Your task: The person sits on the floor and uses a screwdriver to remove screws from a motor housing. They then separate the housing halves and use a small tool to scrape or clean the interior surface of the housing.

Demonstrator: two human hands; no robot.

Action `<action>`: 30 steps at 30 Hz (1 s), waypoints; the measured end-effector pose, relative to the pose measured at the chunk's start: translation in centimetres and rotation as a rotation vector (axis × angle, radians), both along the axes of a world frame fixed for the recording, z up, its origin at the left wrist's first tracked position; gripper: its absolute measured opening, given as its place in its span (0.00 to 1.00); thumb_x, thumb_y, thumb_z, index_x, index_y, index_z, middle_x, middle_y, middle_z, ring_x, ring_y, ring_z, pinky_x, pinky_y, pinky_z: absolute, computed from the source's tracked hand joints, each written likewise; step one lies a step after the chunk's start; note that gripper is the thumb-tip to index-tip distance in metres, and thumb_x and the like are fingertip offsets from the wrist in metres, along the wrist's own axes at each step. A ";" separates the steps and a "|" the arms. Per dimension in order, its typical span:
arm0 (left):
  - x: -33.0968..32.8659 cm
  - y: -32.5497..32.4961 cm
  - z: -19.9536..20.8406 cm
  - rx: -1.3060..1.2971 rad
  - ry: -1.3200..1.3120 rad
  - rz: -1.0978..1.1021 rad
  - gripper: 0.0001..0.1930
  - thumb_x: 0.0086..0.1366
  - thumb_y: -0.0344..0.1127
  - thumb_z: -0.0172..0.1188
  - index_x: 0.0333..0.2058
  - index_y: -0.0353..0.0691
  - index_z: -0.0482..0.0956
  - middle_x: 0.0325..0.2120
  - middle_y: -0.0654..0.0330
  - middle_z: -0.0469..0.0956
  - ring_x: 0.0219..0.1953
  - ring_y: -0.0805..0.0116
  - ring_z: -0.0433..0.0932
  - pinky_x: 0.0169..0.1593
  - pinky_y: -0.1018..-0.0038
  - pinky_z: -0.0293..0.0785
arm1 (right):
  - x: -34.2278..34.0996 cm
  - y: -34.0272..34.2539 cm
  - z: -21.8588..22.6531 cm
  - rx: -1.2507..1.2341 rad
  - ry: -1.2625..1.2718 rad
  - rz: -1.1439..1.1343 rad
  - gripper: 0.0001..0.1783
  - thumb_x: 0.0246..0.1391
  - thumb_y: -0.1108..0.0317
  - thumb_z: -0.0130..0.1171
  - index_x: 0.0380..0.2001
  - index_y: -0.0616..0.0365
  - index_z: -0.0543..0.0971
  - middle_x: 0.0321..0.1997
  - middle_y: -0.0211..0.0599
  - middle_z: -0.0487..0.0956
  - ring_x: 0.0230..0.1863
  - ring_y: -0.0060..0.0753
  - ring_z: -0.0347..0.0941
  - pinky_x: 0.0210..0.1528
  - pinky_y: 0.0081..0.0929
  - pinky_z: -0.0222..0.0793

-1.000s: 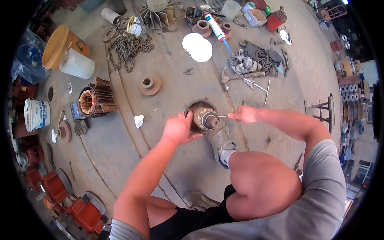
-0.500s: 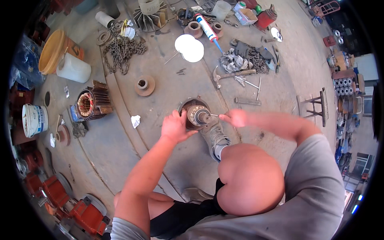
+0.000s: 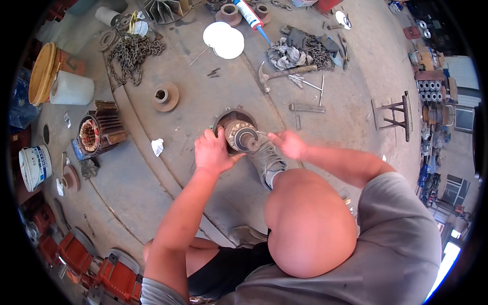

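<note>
A round, flanged metal housing [image 3: 239, 113] is on the floor in front of me, just beyond my shoe [image 3: 268, 161]. A shaft [image 3: 250, 143] with a ball bearing [image 3: 239, 133] around it sticks up from the housing, tilted toward me. My left hand [image 3: 212, 152] grips the assembly's left side, thumb at the near edge and fingers toward the far edge. My right hand [image 3: 288, 144] is closed on a thin metal rod [image 3: 261, 133], whose tip lies at the bearing's right edge. Its other end is hidden in the fist.
A hammer [image 3: 292, 72], a T-handled wrench [image 3: 322, 89] and a metal bar [image 3: 307, 108] lie beyond my right hand. A flanged hub [image 3: 165, 96] and a motor stator [image 3: 101, 131] stand to the left. Farther off are a chain [image 3: 129, 56] and a sealant tube [image 3: 249, 13].
The whole view has shifted, so the floor items sit farther left and higher. The rod's tip has moved toward the far side of the bearing's right edge. My left hand keeps its hold.
</note>
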State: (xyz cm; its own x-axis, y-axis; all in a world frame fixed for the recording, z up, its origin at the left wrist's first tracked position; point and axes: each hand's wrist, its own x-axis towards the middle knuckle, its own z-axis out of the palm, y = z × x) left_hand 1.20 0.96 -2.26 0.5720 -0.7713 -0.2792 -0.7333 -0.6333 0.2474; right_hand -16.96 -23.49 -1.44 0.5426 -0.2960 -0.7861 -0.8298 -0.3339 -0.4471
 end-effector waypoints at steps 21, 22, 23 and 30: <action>-1.8 1.2 0.9 -0.090 0.103 0.161 0.54 0.58 0.58 0.86 0.76 0.44 0.67 0.63 0.43 0.71 0.65 0.42 0.74 0.70 0.51 0.70 | -2.6 -1.3 0.9 -0.002 -0.469 0.024 0.22 0.82 0.50 0.59 0.44 0.58 0.87 0.37 0.39 0.84 0.40 0.36 0.80 0.49 0.40 0.77; -2.8 1.8 1.4 -0.190 0.085 0.187 0.52 0.59 0.53 0.86 0.76 0.43 0.68 0.65 0.42 0.70 0.66 0.41 0.74 0.71 0.50 0.70 | -3.4 -2.3 1.0 0.028 -0.489 0.019 0.20 0.81 0.52 0.61 0.45 0.58 0.88 0.39 0.40 0.85 0.42 0.37 0.81 0.49 0.39 0.78; -4.2 2.7 1.8 -0.290 0.065 0.213 0.50 0.59 0.49 0.86 0.75 0.43 0.68 0.66 0.42 0.69 0.67 0.40 0.73 0.71 0.49 0.69 | -4.0 -3.0 0.9 0.060 -0.509 0.015 0.17 0.80 0.54 0.63 0.47 0.57 0.89 0.41 0.41 0.85 0.43 0.37 0.82 0.50 0.39 0.78; -12.2 7.3 4.7 -0.419 0.822 0.402 0.32 0.69 0.35 0.80 0.64 0.34 0.72 0.54 0.46 0.84 0.57 0.48 0.86 0.63 0.57 0.81 | -0.2 1.5 5.0 0.279 -0.624 0.528 0.14 0.74 0.58 0.71 0.50 0.57 0.90 0.44 0.43 0.86 0.44 0.48 0.84 0.50 0.44 0.79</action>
